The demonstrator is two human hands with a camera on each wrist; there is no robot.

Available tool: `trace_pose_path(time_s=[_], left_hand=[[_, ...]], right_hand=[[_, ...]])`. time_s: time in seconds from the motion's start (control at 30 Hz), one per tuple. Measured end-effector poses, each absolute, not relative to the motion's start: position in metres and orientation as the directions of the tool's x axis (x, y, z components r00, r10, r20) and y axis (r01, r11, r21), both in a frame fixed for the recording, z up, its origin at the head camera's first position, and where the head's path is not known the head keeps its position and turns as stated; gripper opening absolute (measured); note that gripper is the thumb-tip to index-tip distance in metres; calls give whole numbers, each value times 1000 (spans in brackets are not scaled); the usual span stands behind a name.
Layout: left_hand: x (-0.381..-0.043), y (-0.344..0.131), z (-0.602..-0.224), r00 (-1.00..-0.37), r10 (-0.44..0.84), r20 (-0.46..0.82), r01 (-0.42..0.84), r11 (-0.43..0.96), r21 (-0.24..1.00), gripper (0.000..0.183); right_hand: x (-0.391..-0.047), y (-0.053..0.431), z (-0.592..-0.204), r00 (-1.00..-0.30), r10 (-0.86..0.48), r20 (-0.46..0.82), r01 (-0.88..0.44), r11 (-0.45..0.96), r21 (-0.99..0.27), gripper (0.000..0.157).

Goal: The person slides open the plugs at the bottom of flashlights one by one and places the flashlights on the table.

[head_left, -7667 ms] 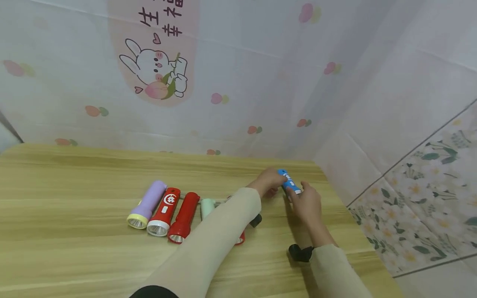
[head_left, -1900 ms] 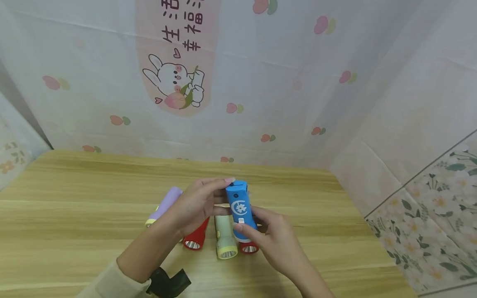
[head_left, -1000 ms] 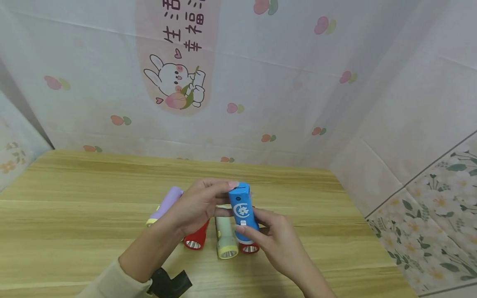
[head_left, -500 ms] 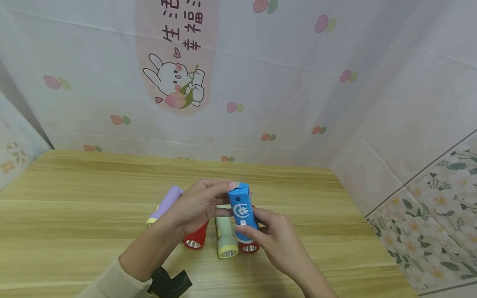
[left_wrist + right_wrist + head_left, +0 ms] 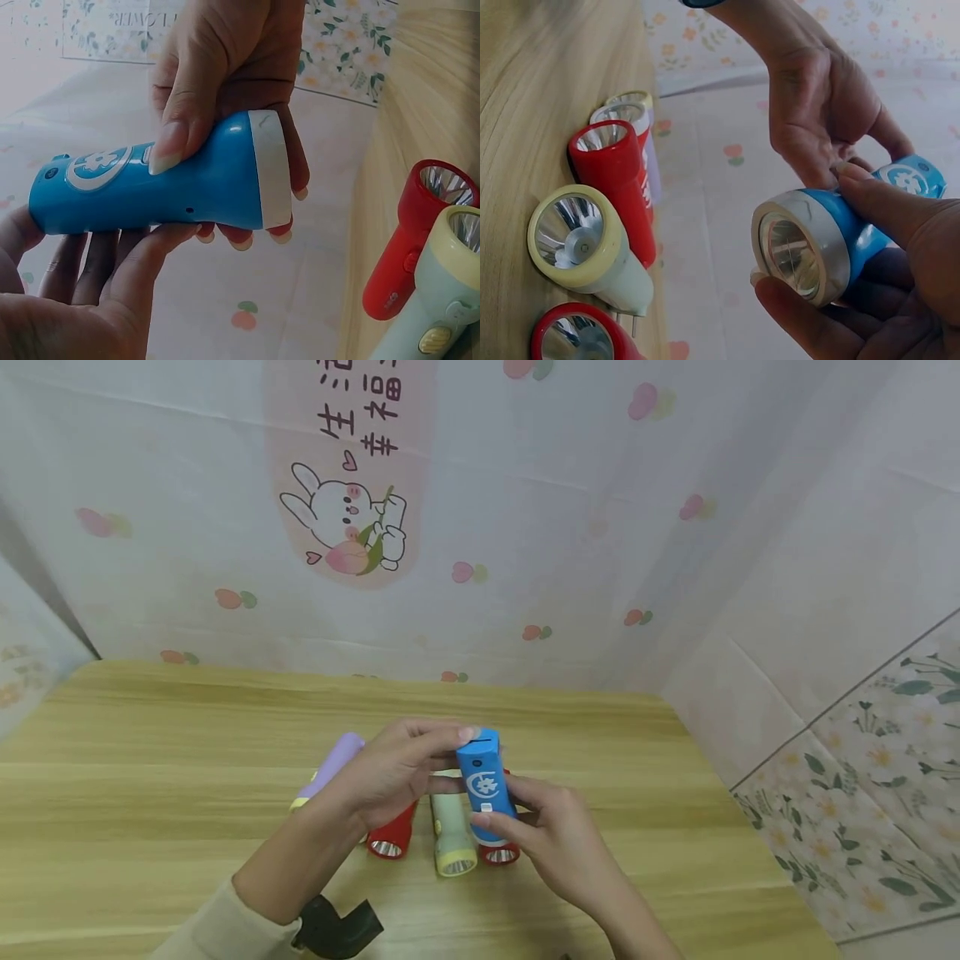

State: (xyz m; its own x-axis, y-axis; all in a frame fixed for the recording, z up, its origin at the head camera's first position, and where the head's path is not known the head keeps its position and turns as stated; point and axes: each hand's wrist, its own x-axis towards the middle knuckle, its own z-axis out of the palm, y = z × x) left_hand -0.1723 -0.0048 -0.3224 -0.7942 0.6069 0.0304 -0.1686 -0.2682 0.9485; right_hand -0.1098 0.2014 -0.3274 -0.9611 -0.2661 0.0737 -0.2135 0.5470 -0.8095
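A blue flashlight (image 5: pixel 487 789) with a white head rim is held above the table, its lens end toward me. My right hand (image 5: pixel 558 843) grips it near the head, thumb on top by the white switch. My left hand (image 5: pixel 393 768) holds the tail end, with the thumb at the tail. In the right wrist view the flashlight's clear lens (image 5: pixel 791 255) shows no glow. Below lie a pale green flashlight (image 5: pixel 453 839) with a yellow rim, a red flashlight (image 5: pixel 501 856) partly hidden by the blue one, and another red flashlight (image 5: pixel 392 835) partly behind my left hand.
A purple flashlight (image 5: pixel 337 764) lies at the left of the row, partly covered by my left arm. A white-rimmed red flashlight (image 5: pixel 622 114) shows in the right wrist view. The wooden table (image 5: pixel 187 760) meets a patterned curtain (image 5: pixel 525 510) behind.
The blue flashlight and both hands have come left from the far right of the table to above the row. Over the last second, the hold looks nearly the same.
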Motion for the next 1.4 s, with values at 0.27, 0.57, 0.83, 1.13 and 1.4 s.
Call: trace_pose_path(time_s=[0.27, 0.57, 0.83, 1.13, 1.4], left_hand=[[-172, -5, -322, -805, 593, 19, -158, -245, 957, 45], [-170, -1, -324, -784, 618, 62, -166, -305, 938, 49], [-170, -1, -323, -773, 630, 74, -161, -308, 938, 50], [-171, -1, -323, -775, 631, 20, -205, -282, 937, 45], [-174, -4, -324, -745, 667, 18, -248, -302, 921, 37]], right_hand=[[-112, 203, -325, -965, -260, 44, -187, 554, -811, 41], [-113, 204, -325, -969, -236, 76, -199, 562, -803, 46], [-111, 204, -324, -972, -231, 54, -173, 538, -825, 46], [-111, 204, -324, -970, -237, 53, -176, 534, -827, 44], [-110, 204, -322, -969, -241, 46, -177, 558, -811, 46]])
